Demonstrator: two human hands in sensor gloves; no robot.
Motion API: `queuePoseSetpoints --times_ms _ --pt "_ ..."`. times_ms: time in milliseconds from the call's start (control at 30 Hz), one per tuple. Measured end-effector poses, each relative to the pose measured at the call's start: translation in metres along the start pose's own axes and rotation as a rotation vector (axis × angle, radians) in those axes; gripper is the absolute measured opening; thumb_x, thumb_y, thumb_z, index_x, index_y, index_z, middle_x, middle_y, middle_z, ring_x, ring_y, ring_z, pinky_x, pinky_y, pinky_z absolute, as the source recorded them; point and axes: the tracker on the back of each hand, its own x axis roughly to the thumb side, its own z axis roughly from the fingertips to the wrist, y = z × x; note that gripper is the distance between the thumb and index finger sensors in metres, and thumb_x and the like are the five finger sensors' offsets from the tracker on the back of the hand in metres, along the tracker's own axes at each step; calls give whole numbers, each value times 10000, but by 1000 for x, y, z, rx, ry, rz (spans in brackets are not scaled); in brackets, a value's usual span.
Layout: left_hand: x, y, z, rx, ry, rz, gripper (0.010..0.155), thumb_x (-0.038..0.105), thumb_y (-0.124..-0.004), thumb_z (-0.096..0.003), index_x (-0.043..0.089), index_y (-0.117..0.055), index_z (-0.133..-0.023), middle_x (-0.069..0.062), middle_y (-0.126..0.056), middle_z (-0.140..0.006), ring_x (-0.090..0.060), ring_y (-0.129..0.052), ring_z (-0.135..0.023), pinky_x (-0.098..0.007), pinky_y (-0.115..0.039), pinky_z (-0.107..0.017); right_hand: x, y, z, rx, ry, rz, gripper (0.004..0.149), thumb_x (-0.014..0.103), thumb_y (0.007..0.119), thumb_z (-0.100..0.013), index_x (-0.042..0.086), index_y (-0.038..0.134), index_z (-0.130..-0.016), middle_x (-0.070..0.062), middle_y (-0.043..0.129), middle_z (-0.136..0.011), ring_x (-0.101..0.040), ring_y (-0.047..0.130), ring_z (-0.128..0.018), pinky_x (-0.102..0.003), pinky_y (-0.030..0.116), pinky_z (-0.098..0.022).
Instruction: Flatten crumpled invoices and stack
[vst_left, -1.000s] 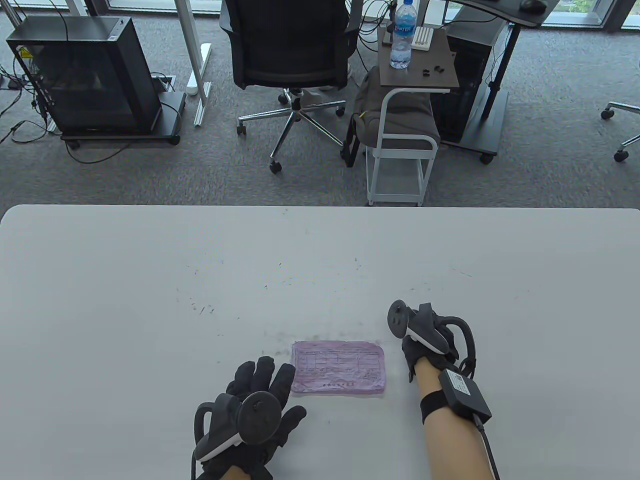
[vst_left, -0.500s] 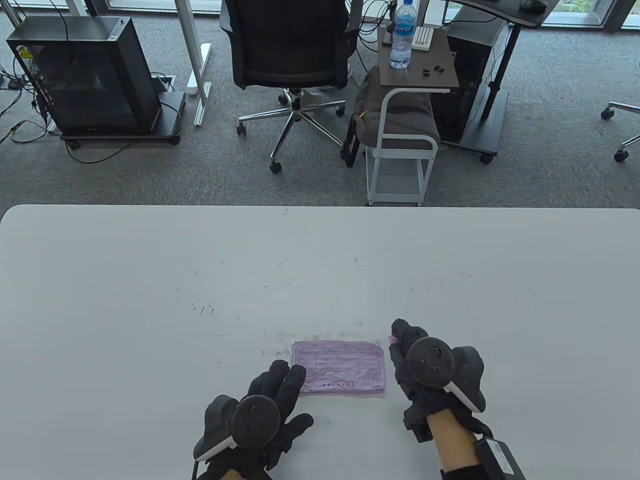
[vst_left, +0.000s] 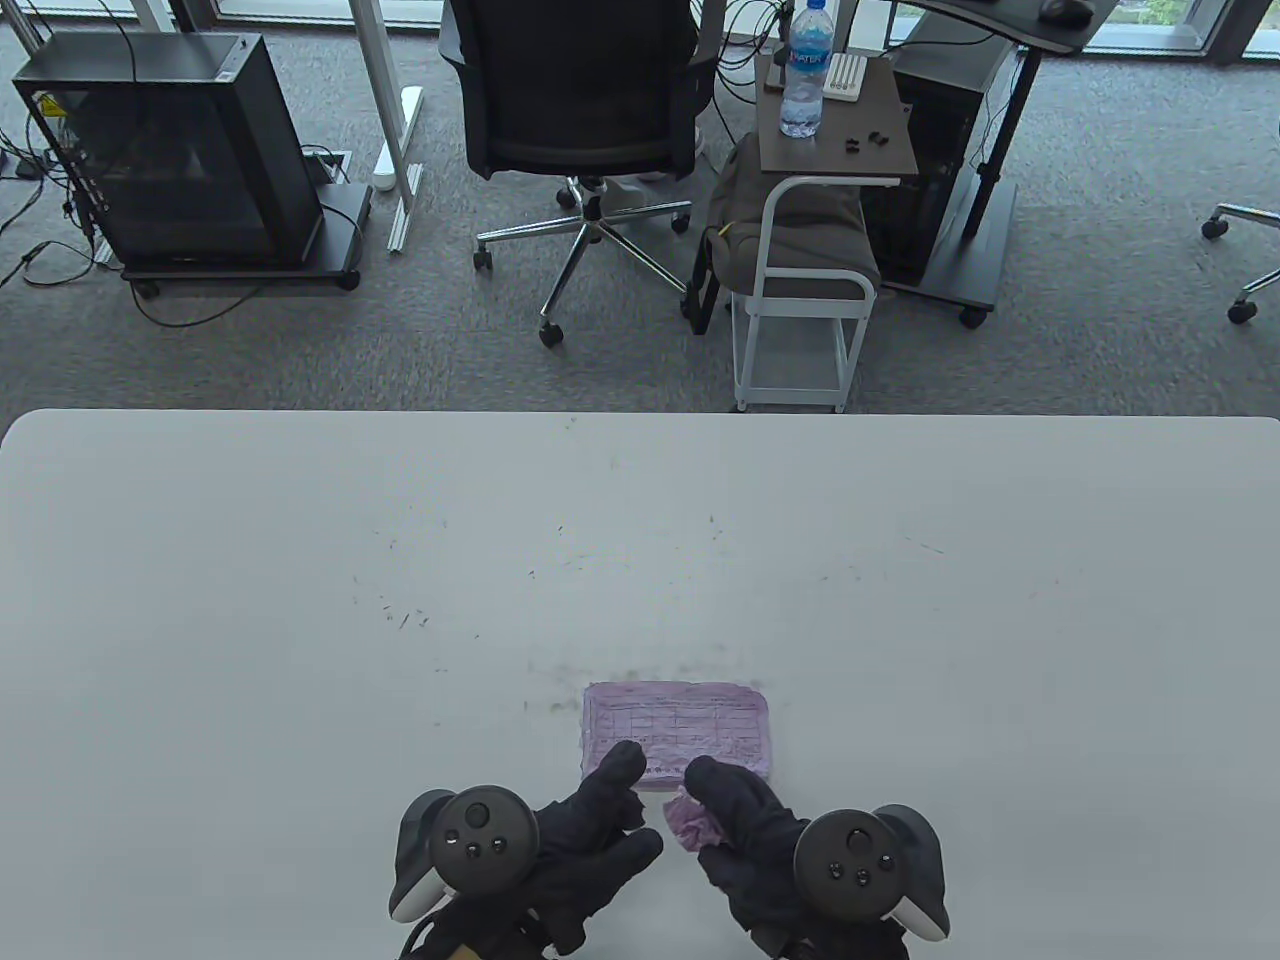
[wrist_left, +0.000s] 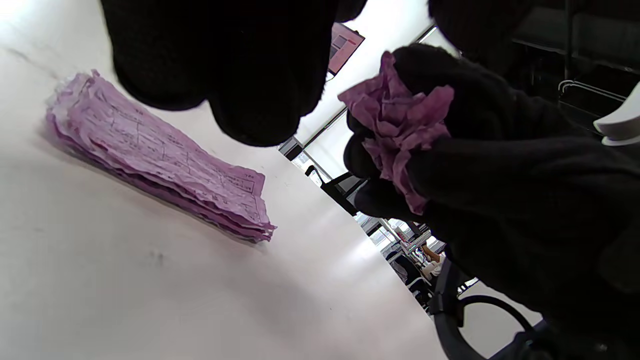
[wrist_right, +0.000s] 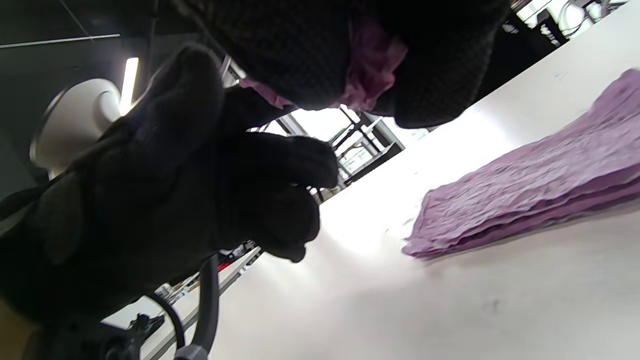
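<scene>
A flat stack of purple invoices (vst_left: 677, 728) lies on the white table (vst_left: 300, 620) near the front edge. Just in front of it, my right hand (vst_left: 725, 815) grips a crumpled purple invoice (vst_left: 688, 822) a little above the table. The left wrist view shows the ball (wrist_left: 395, 125) pinched in the right hand's fingers, with the stack (wrist_left: 160, 160) behind. My left hand (vst_left: 622, 805) is close beside the ball with its fingers loosely curled, and I see nothing in it. The right wrist view shows the ball (wrist_right: 372, 60) and the stack (wrist_right: 540, 190).
Beyond the table's far edge are an office chair (vst_left: 580, 100), a small side table with a water bottle (vst_left: 805, 70), and a black computer case (vst_left: 170, 150).
Both hands have drawn back toward the front edge and come together. My right hand has turned over and carried the crumpled invoice from the stack's right side to its front.
</scene>
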Motion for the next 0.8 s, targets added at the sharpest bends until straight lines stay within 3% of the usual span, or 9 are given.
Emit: queuePoseSetpoints --times_ms 67,133,200,267,333,400,467,600,800 --pt "-5 -4 -2 -61 10 89 794 503 -717 -587 42 -371 -1132 -196 -776 -955 -351 -985 -697 -496 -835 -515 8 7 -4 -2 -49 98 682 105 851 -482 60 456 -1036 -314 592 -1016 -401 813 -802 -420 849 -566" --pt "-9 -7 -4 -101 -10 188 732 365 -775 -591 33 -393 -1120 -157 -788 -936 -327 -985 -699 -514 -822 -542 14 13 -6 8 -83 170 692 126 858 -481 61 450 -1036 -314 595 -1008 -394 816 -797 -411 852 -561" --pt "-11 -4 -3 -50 8 186 612 247 -779 -587 44 -499 -1091 -115 -821 -887 -276 -1000 -646 -552 -796 -585 17 14 -6 22 -51 250 679 178 852 -499 78 452 -1039 -281 618 -1002 -385 837 -769 -417 859 -527" --pt "-13 1 -2 -2 -12 137 539 233 -776 -581 110 -573 -1065 -88 -832 -880 -247 -1007 -639 -566 -778 -614 13 11 -5 -32 -2 314 669 279 824 -522 58 460 -1037 -317 654 -979 -352 890 -700 -395 889 -462" --pt "-14 3 -2 -2 -20 204 528 211 -772 -581 135 -575 -1065 -84 -813 -905 -257 -992 -677 -580 -756 -632 3 7 -4 -34 56 236 623 333 801 -535 41 530 -1014 -290 768 -914 -322 948 -620 -381 915 -391" --pt "-14 3 -1 0 -21 216 526 190 -772 -579 146 -580 -1066 -89 -802 -921 -272 -984 -698 -591 -745 -637 -7 8 -4 4 45 36 544 321 802 -539 26 627 -963 -244 875 -811 -284 988 -519 -364 922 -310" --pt "-14 4 1 18 -7 151 521 199 -771 -577 154 -590 -1063 -83 -812 -911 -254 -993 -684 -585 -752 -634 -11 6 -3 -32 81 -81 500 277 821 -526 16 677 -927 -244 909 -747 -280 993 -461 -369 911 -267" --pt "-17 10 4 62 32 82 526 203 -765 -577 140 -585 -1067 -92 -816 -897 -245 -994 -656 -579 -756 -628 -9 -2 -3 -83 79 115 480 263 826 -515 46 688 -920 -208 923 -736 -246 998 -454 -347 917 -266" --pt "-24 8 4 35 63 112 513 215 -749 -586 152 -601 -1073 -107 -820 -886 -238 -995 -645 -576 -758 -627 -9 -5 -3 -122 91 176 457 220 839 -507 80 697 -918 -198 915 -755 -254 990 -477 -361 913 -284"
